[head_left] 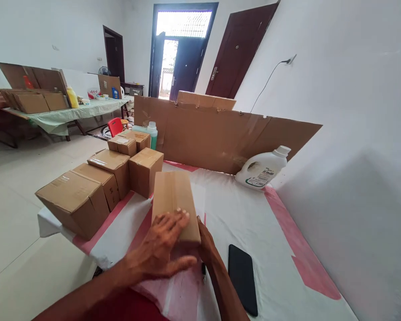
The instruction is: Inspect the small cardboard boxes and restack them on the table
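Observation:
A sealed brown cardboard box (175, 191) is in front of me over the table, its taped top facing up. My left hand (169, 234) lies on the near part of that top, fingers stretched out flat and thumb apart along the near end. Against the box's right side is my right hand (205, 240), holding it low at the near corner; most of its fingers are hidden behind the box. Beside my right forearm a black smartphone (242, 278) lies flat on the cloth. A small dark object (203, 272), too covered to name, shows left of that forearm.
Several closed cartons (73, 191) stand along the table's left edge. A cardboard panel (200, 133) spans the back, with a white jug (263, 169) leaning at right and a green-liquid bottle (153, 135) at left. A wall (354, 133) borders the right side.

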Tool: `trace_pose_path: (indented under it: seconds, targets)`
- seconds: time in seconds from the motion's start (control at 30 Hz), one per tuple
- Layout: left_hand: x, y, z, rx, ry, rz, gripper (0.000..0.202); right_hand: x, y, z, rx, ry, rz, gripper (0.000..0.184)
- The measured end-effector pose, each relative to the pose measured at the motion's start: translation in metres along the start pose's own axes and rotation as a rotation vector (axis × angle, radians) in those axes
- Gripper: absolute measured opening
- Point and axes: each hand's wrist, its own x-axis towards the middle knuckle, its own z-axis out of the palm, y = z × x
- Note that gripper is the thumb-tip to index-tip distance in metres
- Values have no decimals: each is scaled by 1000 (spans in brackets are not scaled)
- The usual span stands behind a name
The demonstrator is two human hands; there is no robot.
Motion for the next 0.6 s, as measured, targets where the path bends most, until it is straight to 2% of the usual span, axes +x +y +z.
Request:
trace_pose_path:
  seconds: [0.1,0.17,0.33,0.5,0.6]
  targets:
    - [20,-16,-13,-96,21,-72,77,0,6,-1,106,-28,157,64]
    - [31,-21,-21,-174,18,-86,72,-3,8,0,155,-9,196,66]
    - [60,-24,-42,-472,71,-171,62,-17,-8,1,189,18,122,69]
    - [93,-32,-59,-1010,314,-361,65,-33,-38,-3,267,-20,32,63]
    - [107,-34,-70,-1173,416,-431,62,-40,-52,-3,261,-18,-81,52]
